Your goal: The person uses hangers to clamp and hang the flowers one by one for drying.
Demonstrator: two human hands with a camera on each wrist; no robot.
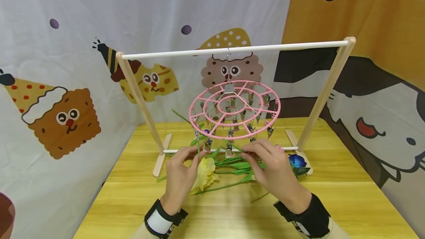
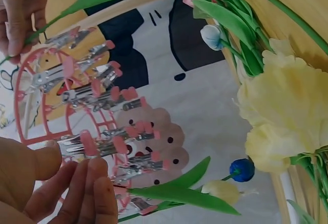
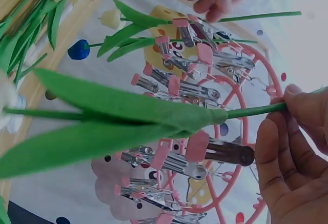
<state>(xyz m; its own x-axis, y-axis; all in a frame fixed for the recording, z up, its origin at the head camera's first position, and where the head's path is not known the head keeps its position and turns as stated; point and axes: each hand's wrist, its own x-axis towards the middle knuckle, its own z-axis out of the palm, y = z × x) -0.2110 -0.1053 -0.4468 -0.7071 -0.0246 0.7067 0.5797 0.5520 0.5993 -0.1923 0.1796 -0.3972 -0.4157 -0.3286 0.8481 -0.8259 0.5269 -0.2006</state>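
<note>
My left hand (image 1: 182,169) is at the front left of a pink round clip hanger (image 1: 217,124), thumb and fingertips around the stem of a cream tulip (image 2: 220,190) that hangs head down. A pink-tipped metal clip (image 2: 84,143) is right by those fingertips. Between thumb and forefinger, my right hand (image 1: 273,163) pinches the upper stem of another artificial tulip with long green leaves (image 3: 118,116). Its pale bloom (image 3: 6,98), partly cut off, points downward. This flower stands in front of the hanger's clips. A blue flower (image 3: 79,49) hangs beside the cream tulip.
The hanger hooks onto the white top rod (image 1: 186,52) of a wooden stand (image 1: 137,99). Loose flowers lie on the wooden table (image 1: 212,217) beneath: a large yellow bloom (image 1: 205,174), green stems (image 1: 234,165) and a blue rose (image 1: 297,160). A cartoon-printed curtain (image 1: 159,14) hangs behind.
</note>
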